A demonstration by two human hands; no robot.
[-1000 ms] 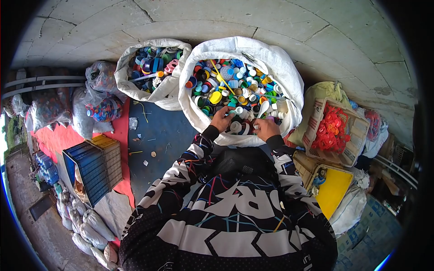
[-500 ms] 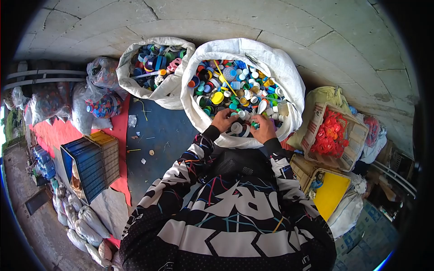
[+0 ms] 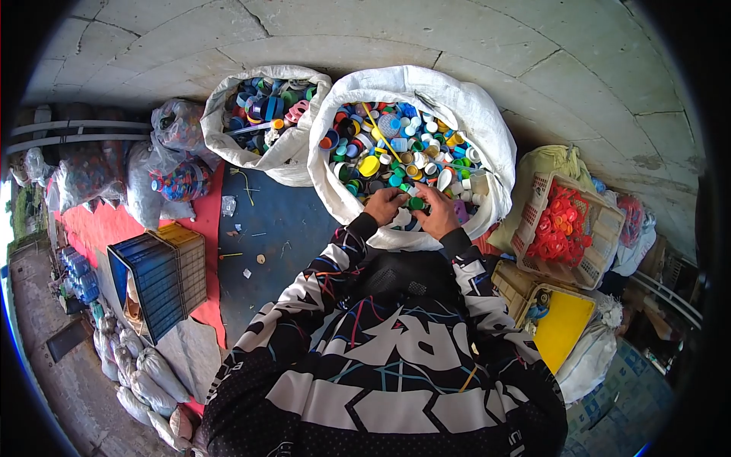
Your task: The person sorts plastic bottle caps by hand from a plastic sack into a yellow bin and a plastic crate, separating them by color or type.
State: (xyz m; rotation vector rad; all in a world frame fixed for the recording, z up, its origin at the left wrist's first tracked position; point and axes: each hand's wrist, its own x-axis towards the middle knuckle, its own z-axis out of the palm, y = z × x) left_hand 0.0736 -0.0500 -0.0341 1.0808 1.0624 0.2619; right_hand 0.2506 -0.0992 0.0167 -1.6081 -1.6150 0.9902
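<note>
A large white sack (image 3: 487,103), its mouth wide open, is full of mixed plastic caps (image 3: 392,148). Over its near side my left hand (image 3: 384,206) is closed with fingertips pinched together; what they hold, if anything, is too small to tell. Close to its right, my right hand (image 3: 436,212) has thumb and fingers closed on a green cap (image 3: 416,203). The two hands nearly meet above the caps. A yellow stick (image 3: 381,131) and a round yellow lid (image 3: 368,165) lie among the caps farther back.
A smaller white sack (image 3: 217,126) of plastic pieces stands at the back left. On the right is a crate (image 3: 525,255) of red pieces (image 3: 563,228), with a yellow panel (image 3: 560,327) nearer me. A blue and yellow crate (image 3: 164,282) stands left, near filled bags (image 3: 156,377).
My hands have come closer together, the right one moving left and inward. The green cap at its fingers now shows more fully. The whole view has shifted slightly.
</note>
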